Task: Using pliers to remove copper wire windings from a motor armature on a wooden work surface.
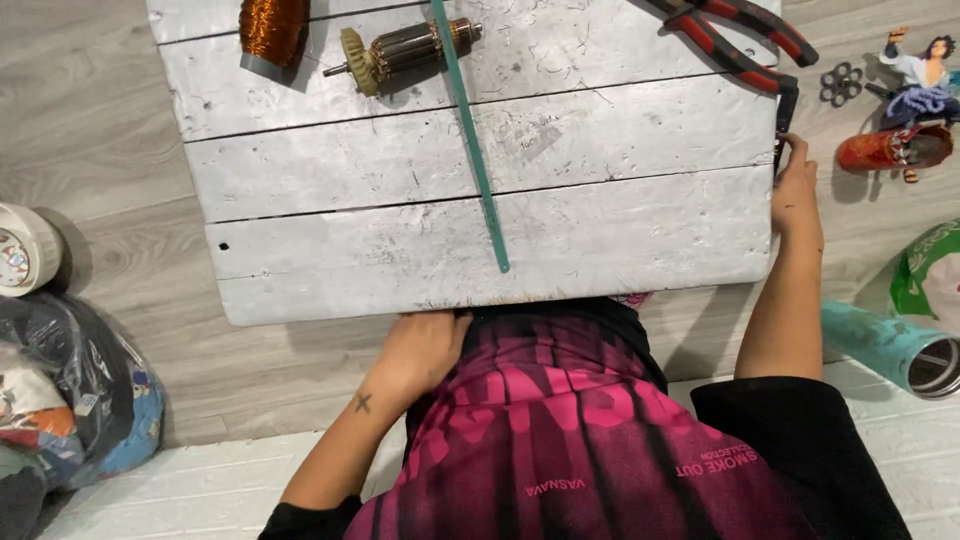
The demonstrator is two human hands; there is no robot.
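A whitewashed wooden board (420,180) lies on the floor in front of me. My left hand (425,345) rests at its near edge, fingers curled under the rim. My right hand (795,185) reaches along the board's right edge and pinches a small dark object (783,125) there. On the board lie a thin green strip (470,130), a motor armature (400,52) with a gear end, a copper wire spool (270,30) and red-and-black pliers (740,40).
A grey wood-look floor surrounds the board. A figurine (920,75), a red can (893,148) and small black rings (840,83) lie at right, with a teal cylinder (890,345) and green bag (925,270). A tape roll (25,250) and bag of clutter (70,400) sit at left.
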